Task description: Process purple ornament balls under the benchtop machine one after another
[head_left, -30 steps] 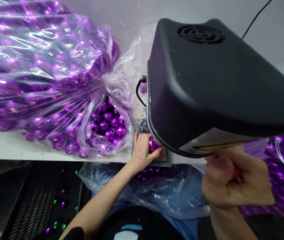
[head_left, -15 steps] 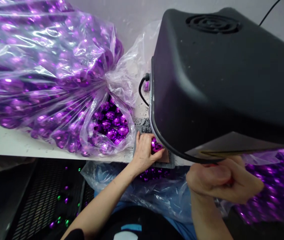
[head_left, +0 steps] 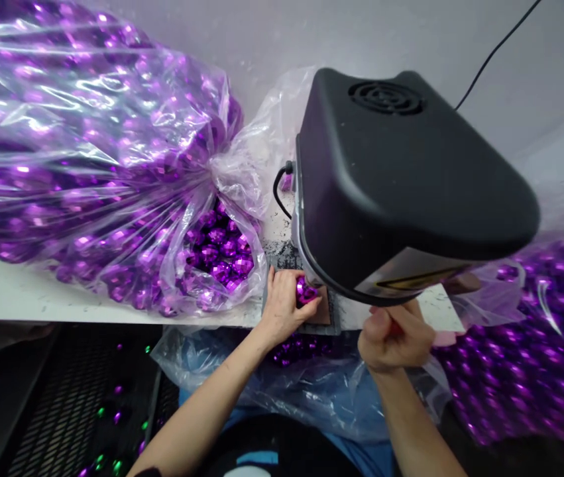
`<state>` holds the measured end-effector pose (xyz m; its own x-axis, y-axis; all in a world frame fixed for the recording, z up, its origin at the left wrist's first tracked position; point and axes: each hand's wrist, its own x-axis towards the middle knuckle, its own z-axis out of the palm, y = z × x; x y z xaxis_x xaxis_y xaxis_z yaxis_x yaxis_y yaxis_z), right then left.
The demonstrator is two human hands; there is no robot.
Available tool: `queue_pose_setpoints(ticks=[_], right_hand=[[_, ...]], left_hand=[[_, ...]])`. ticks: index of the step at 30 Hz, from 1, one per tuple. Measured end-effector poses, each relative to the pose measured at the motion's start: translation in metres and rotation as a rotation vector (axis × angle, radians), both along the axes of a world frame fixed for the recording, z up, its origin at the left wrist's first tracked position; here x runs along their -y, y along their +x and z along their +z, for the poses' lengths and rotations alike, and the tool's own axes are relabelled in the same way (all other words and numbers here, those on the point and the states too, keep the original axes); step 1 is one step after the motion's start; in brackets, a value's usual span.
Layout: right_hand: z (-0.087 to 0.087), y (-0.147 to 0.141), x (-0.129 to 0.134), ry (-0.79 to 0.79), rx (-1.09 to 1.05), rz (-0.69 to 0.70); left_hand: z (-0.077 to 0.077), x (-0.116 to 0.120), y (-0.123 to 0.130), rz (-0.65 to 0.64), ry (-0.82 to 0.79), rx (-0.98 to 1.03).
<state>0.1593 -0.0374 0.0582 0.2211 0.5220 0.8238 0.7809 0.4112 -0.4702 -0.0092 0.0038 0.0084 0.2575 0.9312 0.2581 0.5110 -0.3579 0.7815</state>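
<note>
My left hand (head_left: 284, 303) reaches to a flat grey base plate on the bench, its fingers and thumb closed around a shiny purple faceted ball (head_left: 305, 290). That ball sits at the front of a black-covered machine (head_left: 386, 192), just under the cover's left edge. Beneath the cover's front edge, my right hand (head_left: 395, 336) is curled in a fist around a red handle, of which only a little shows. To the left of my left hand, similar purple balls (head_left: 222, 255) fill the mouth of a clear plastic bag (head_left: 87, 152).
More purple balls in plastic (head_left: 535, 351) lie on the right. An open clear bag (head_left: 202, 368) with purple balls hangs over my lap. Small green and purple balls lie on a black mesh surface (head_left: 57, 411) at lower left. A black cable (head_left: 495, 50) runs up the wall.
The machine's black cover now looks smaller and farther from me, sunk toward the bench. My right hand has moved down with it and slightly left. My left hand keeps its hold on the ball.
</note>
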Motion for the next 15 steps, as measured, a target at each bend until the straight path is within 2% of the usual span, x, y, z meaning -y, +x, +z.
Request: queue_pose_setpoints(ticks=[2,4,6,9,11,13,15], right_hand=[[0.010,-0.001,0.000,0.023,0.017,-0.003],[0.030,-0.002,0.000,0.018,0.031,-0.016],[0.058,-0.001,-0.004,0.009,0.035,-0.068],[0.101,0.001,-0.026,0.134,0.053,-0.178],[0.123,0.004,-0.046,0.065,0.040,-0.133],[0.135,0.006,-0.064,-0.017,-0.022,-0.076],[0.138,0.010,-0.074,-0.071,-0.045,-0.057]], left_hand=[[0.000,0.000,0.000,-0.002,0.023,-0.017],[-0.001,0.001,0.000,0.006,0.034,-0.043],[-0.002,0.000,0.000,0.012,0.036,-0.061],[-0.002,-0.002,0.002,0.010,0.054,-0.061],[0.003,-0.002,0.002,0.008,0.071,-0.057],[0.010,0.005,-0.003,0.012,0.083,-0.054],[0.018,0.020,-0.015,0.005,0.070,-0.051]])
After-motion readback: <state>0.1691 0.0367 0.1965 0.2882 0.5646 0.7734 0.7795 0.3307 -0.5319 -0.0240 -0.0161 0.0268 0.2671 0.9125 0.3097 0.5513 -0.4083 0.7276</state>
